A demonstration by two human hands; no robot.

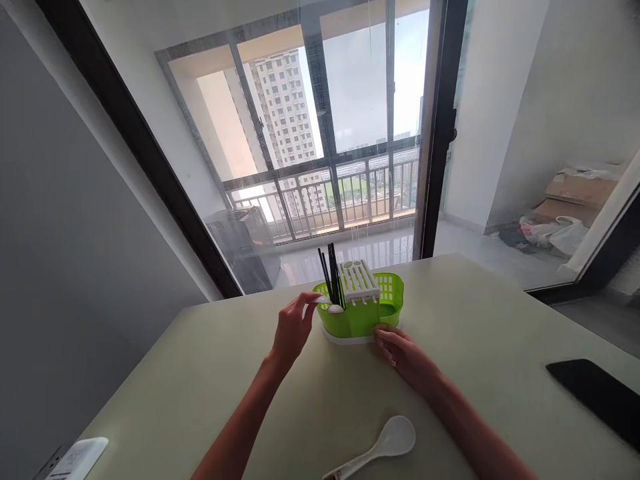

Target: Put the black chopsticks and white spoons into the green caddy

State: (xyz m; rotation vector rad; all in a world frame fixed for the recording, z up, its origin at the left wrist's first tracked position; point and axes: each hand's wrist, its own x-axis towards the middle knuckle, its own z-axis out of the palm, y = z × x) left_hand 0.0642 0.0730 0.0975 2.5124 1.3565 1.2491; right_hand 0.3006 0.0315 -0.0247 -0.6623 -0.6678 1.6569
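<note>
A green plastic utensil caddy (354, 321) with a white base stands near the table's far edge. Several black chopsticks (332, 275) rise from its left compartment, and a white slotted rack (358, 279) covers the middle. Pinched in my left hand (293, 328) is a small white spoon (334, 309), its bowl at the caddy's left front rim. My right hand (407, 357) touches the caddy's lower right front with its fingertips, fingers loosely extended. Closer to me, a large white serving spoon (395, 437) lies on the table, its handle end cut off by the frame.
The pale table (480, 320) reaches toward a glass door. At the right lies a black flat object (595, 397); a white object (83, 457) is at the lower left edge. Beyond the glass are bags (555, 232) and cardboard (575, 197).
</note>
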